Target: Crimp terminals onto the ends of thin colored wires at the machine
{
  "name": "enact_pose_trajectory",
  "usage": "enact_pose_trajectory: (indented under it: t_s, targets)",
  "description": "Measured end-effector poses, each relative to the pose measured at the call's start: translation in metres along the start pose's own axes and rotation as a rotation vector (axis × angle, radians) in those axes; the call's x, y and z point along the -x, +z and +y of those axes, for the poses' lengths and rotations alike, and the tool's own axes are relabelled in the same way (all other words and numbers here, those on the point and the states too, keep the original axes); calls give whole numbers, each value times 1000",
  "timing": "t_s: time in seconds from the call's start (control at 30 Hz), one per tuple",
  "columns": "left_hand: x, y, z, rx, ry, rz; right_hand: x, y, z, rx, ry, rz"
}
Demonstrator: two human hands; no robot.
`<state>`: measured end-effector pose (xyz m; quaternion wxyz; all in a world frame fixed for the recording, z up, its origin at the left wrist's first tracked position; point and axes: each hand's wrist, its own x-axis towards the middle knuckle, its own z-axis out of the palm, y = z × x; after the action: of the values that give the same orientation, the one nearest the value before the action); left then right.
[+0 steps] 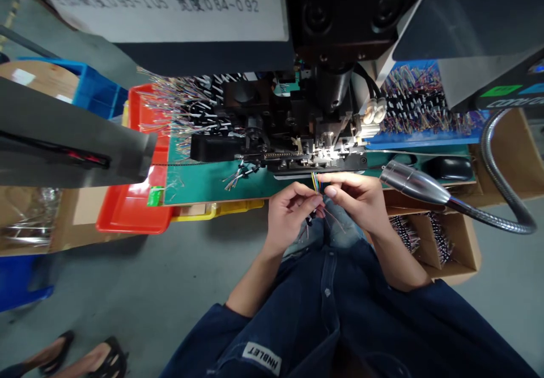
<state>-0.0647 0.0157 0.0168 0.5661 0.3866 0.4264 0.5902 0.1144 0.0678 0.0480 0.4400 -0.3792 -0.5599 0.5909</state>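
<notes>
The left hand pinches the multicoloured wires between thumb and fingers; the right hand meets them from its side, grip unclear. Their long axis points away from the body, ends just short of the crimping machine's lit tooling, at the bench edge.

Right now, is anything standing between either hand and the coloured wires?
Nothing visible is in the way: the left hand pinches the coloured wires, and the right hand is right beside their upper ends.
</notes>
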Motion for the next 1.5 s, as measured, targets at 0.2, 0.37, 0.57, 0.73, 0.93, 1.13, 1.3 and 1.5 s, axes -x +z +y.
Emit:
enact_pose_trajectory:
  t_s: [0.2, 0.37, 0.57, 0.73, 0.93, 1.13, 1.3, 1.5]
  targets:
    - [-2, 3, -14, 56, 58, 79, -2, 14, -1, -23, -26, 46]
    - [-5, 6, -22, 49, 130, 125, -6, 22, 1, -34, 16, 115]
    - [-11, 11, -22, 20, 242, 175, -13, 27, 5, -68, 91, 168]
    - [-16, 13, -23, -47, 293, 247, -19, 27, 9, -179, 170, 147]
    - [-19, 12, -28, -25, 311, 286, -22, 27, 18, -256, 175, 166]
    - [-21, 13, -26, -54, 308, 322, -22, 28, 21, -222, 225, 187]
    - [-21, 11, -27, -53, 331, 317, -22, 29, 20, -226, 207, 189]
    - [-19, 14, -23, -46, 284, 287, -22, 25, 16, -194, 167, 127]
